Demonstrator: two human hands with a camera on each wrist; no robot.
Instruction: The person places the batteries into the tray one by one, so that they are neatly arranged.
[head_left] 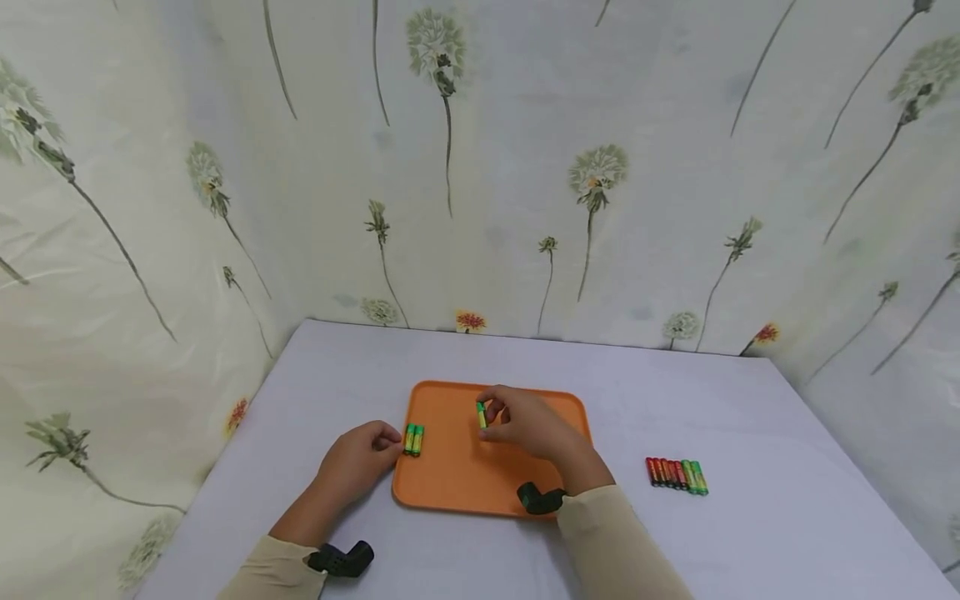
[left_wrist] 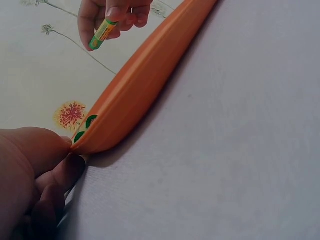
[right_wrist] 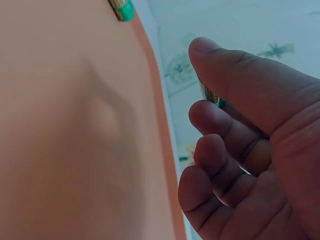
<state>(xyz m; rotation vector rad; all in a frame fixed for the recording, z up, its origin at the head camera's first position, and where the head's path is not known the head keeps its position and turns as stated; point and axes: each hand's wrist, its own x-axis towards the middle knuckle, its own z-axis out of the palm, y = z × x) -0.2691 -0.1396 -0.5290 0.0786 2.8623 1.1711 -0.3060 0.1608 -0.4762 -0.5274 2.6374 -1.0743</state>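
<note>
A green and yellow battery (head_left: 482,415) is pinched between the thumb and fingers of my right hand (head_left: 528,423), held above the orange tray (head_left: 457,487). In the left wrist view the same battery (left_wrist: 103,34) hangs tilted in those fingers; in the right wrist view the thumb and a finger mostly hide it. At the tray's left edge, my left hand (head_left: 362,457) pinches the rim, thumb above and a finger below, as the left wrist view shows. Two green and yellow batteries (head_left: 413,440) lie side by side in the tray against that left edge.
To the right of the tray, a row of red batteries (head_left: 664,472) and green batteries (head_left: 694,477) lies on the white table (head_left: 750,542). A curtain with a dandelion print (head_left: 495,167) hangs behind the table and along its sides. Each wrist carries a small black camera.
</note>
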